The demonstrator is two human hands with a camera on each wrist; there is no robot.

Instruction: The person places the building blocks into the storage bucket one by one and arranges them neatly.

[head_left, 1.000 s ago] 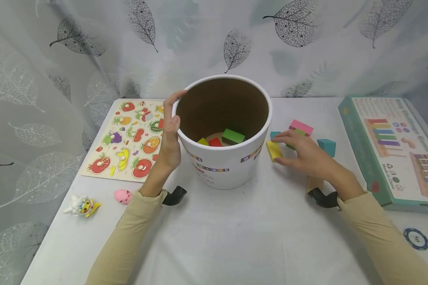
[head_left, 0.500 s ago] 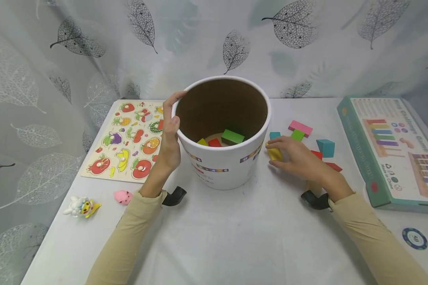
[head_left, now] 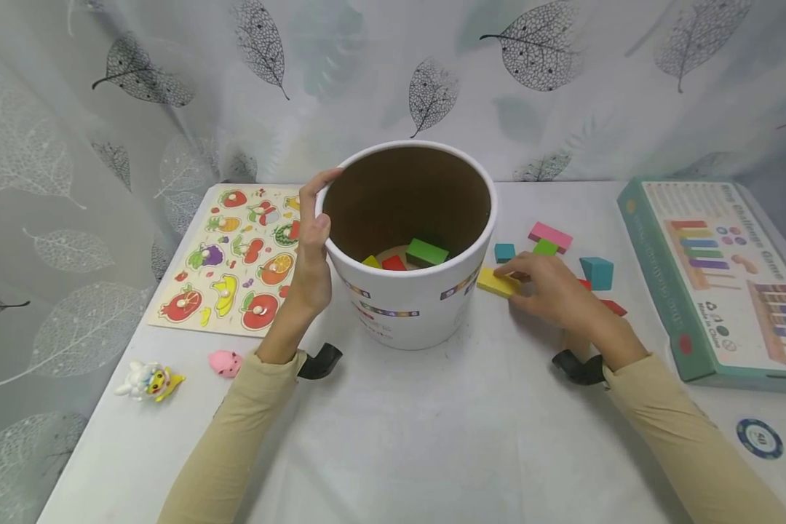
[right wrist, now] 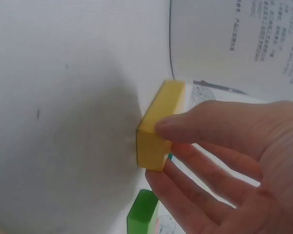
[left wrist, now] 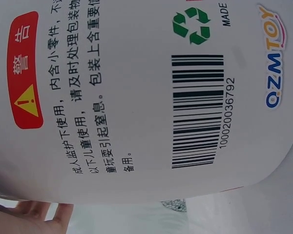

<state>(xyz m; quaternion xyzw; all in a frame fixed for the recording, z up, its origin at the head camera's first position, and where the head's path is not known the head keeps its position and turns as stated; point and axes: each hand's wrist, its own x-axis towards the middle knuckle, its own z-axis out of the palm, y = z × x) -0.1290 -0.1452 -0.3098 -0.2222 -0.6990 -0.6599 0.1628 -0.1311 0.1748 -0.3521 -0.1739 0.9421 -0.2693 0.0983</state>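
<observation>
A white bucket [head_left: 406, 313] with printed labels stands mid-table. My left hand [head_left: 314, 255] grips its left rim, fingers over the edge and thumb near the rim; in the left wrist view the bucket's barcoded wall [left wrist: 151, 107] fills most of the picture. Inside lie a green block [head_left: 427, 252], a red block [head_left: 394, 263] and a yellow one, partly hidden by the rim. Right of the bucket, my right hand [head_left: 553, 291] pinches a yellow block [head_left: 495, 282] by one end. The right wrist view shows the thumb on this yellow block [right wrist: 163, 112], fingers at its other side.
Around the right hand lie teal blocks [head_left: 597, 273], a pink block [head_left: 550, 236], a green block [head_left: 545, 247] and red pieces [head_left: 612, 307]. A game box [head_left: 727, 284] is at right, above a poker chip [head_left: 760, 438]. At left are a fruit puzzle board [head_left: 196, 276] and small toy figures [head_left: 151, 380].
My right hand has taken hold of the yellow block and turned it, so one end now points at the bucket. My left hand stays on the rim.
</observation>
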